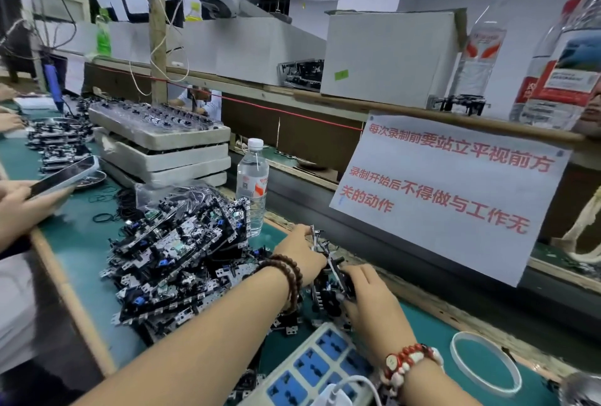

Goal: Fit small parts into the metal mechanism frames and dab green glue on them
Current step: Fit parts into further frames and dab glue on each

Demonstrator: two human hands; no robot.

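We hold one metal frame (328,275) with both hands — left grip (300,254) and right grip (374,301) grasping it — frame pile (175,256) at nine o'clock.

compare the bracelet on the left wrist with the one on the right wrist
The left wrist bracelet is dark brown, plain round beads, wound in two loops. The right wrist bracelet mixes red and white beads of uneven shape in a single strand. Both are beaded and sit just behind a hand working on the mechanism frame.
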